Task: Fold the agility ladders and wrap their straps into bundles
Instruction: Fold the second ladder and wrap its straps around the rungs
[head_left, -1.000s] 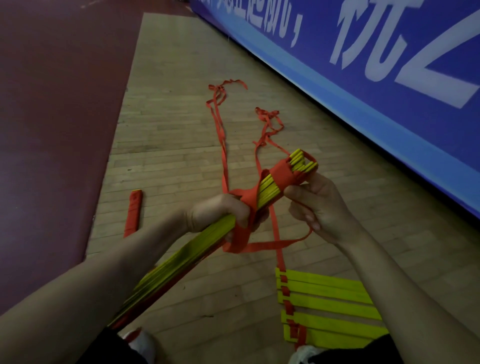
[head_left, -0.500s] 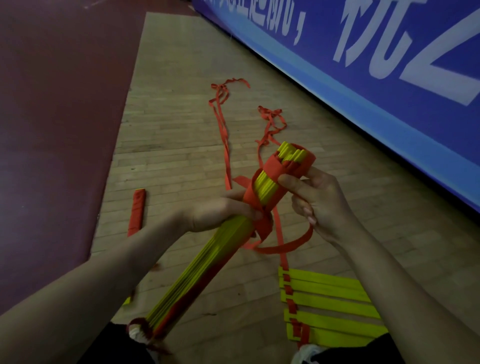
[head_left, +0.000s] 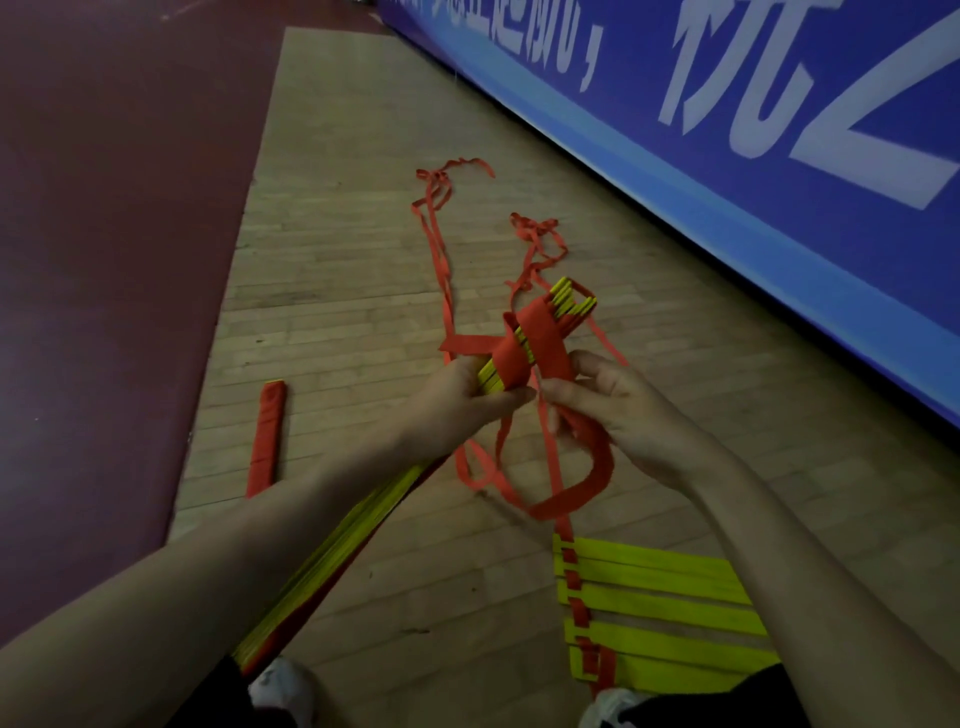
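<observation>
My left hand (head_left: 457, 400) grips a stacked bundle of yellow ladder rungs (head_left: 563, 306) that slants from my lap up to the middle of the view. A red strap (head_left: 535, 340) crosses in wide bands round the bundle's upper end. My right hand (head_left: 618, 410) pinches that strap just below the wrapped part, and a loose red loop (head_left: 587, 483) hangs under it. A second ladder (head_left: 660, 603) with yellow rungs lies flat on the floor at lower right. Its thin red straps (head_left: 439, 249) trail away over the boards.
A short folded red piece (head_left: 267, 436) lies on the wooden floor (head_left: 337, 234) at left, beside the dark red mat (head_left: 104, 260). A blue banner wall (head_left: 753, 171) runs along the right. My white shoes (head_left: 283, 691) show at the bottom edge.
The strap now crosses the bundle's end in another band. My right hand has dropped from the bundle's tip to below the wrap, drawing the loop down. The bundle has tilted a little.
</observation>
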